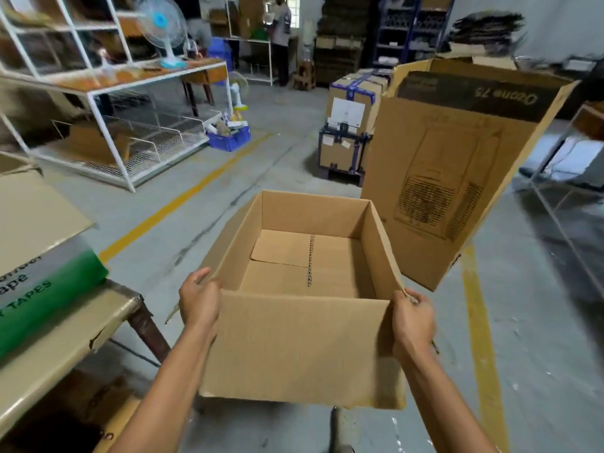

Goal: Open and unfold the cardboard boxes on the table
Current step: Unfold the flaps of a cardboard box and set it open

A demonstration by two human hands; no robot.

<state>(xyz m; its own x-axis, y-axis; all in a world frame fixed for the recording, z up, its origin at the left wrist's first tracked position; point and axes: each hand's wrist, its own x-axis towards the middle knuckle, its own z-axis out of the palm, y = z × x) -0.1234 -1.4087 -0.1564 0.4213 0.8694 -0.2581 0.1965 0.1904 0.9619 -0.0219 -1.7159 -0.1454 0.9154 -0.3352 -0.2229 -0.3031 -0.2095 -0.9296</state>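
Both arms stretch forward, elbows low, with the cardboard box [304, 348] held between them over the grey floor [228, 178], just right of the tabletop [65, 341]. Its top is open and its bottom flaps are closed. The left hand [198, 304] is at the near left corner, grip clamped on the side wall. The right hand [412, 317] is at the near right corner, fingers curled round that edge, possibly pinching a flap; blur hides it. A tall printed carton [441, 178] stands at the far right.

The box [304, 348] is matt brown corrugated cardboard; left of it, the worktop [65, 338] wears creased beige paper, beside glossy green plastic wrap [49, 295].
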